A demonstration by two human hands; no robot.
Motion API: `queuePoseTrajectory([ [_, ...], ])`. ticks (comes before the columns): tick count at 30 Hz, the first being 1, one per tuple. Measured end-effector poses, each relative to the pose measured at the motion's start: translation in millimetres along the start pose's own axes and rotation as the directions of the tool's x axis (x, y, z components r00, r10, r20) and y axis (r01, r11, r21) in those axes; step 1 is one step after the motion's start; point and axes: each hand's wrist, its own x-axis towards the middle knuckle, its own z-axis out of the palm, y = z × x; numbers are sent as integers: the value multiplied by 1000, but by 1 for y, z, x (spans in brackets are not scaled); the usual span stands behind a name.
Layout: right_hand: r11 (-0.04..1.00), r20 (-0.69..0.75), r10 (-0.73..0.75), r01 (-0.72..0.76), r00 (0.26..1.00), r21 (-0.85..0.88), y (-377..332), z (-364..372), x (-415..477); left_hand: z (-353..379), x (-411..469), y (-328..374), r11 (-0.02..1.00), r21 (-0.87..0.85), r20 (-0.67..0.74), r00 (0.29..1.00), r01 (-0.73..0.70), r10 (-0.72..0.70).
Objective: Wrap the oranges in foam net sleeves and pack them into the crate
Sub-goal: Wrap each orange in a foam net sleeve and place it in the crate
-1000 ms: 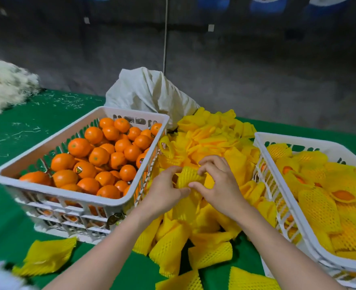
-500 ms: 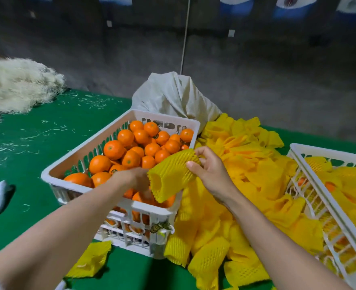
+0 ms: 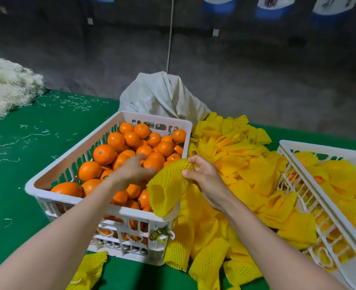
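Note:
A white crate (image 3: 76, 151) left of centre holds several bare oranges (image 3: 104, 154). My left hand (image 3: 133, 170) reaches into it, fingers and thumb curled round one orange (image 3: 155, 162) that lies among the others. My right hand (image 3: 204, 178) pinches the top edge of a yellow foam net sleeve (image 3: 167, 186), which hangs open-mouthed over the crate's near right corner. At the right edge, a second white crate (image 3: 321, 146) holds several oranges wrapped in yellow sleeves (image 3: 340, 176).
A heap of loose yellow sleeves (image 3: 238, 160) lies between the two crates and spills toward me. A tied white sack (image 3: 164, 97) stands behind the left crate. White fibre (image 3: 7, 86) is piled at the far left of the green table (image 3: 43, 130).
Both hands lifted a sleeve from the heap. My left hand then let go and moved into the crate of oranges, while my right hand kept the sleeve. The view shifted left.

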Motion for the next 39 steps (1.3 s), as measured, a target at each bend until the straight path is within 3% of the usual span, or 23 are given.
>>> queuePoseTrajectory([
  [2, 992, 24, -3, -1, 1000, 128, -6, -4, -7, -1, -7, 4, 944, -321, 59, 993, -79, 104],
  [4, 977, 41, -1, -7, 999, 212, -12, -8, -15, 5, -17, 18, 861, -501, 117, 979, -88, 168],
  [7, 966, 47, -32, 19, 998, 258, -17, -14, -26, 33, -36, 43, 771, -635, 197, 953, -55, 231],
  [11, 956, 39, -73, 59, 997, 286, -23, -29, -41, 68, -60, 66, 603, -789, 306, 925, 115, 224],
  [15, 948, 62, -92, 68, 994, 310, -25, -48, -58, 105, -72, 82, 557, -819, 258, 956, 139, 141],
  [17, 974, 70, -104, 88, 992, 207, -24, -56, -65, 125, -74, 83, 562, -822, 197, 972, 93, 127],
  [23, 970, -197, -238, 223, 951, -97, -17, -85, -80, 166, -81, 84, 515, -857, 105, 983, 14, 148],
  [29, 957, -383, -288, 270, 878, -102, -12, -114, -84, 189, -87, 80, 500, -861, 201, 965, 93, 167],
  [34, 965, -464, -255, 192, 848, -180, -5, -117, -93, 198, -91, 79, 688, -725, 157, 963, -40, 221],
  [36, 961, -488, -269, 196, 830, -196, -2, -115, -100, 206, -91, 78, 634, -773, 109, 975, -41, 195],
  [39, 959, -484, -274, 198, 831, -203, 4, -104, -110, 221, -89, 78, 447, -894, 122, 968, 12, 218],
])
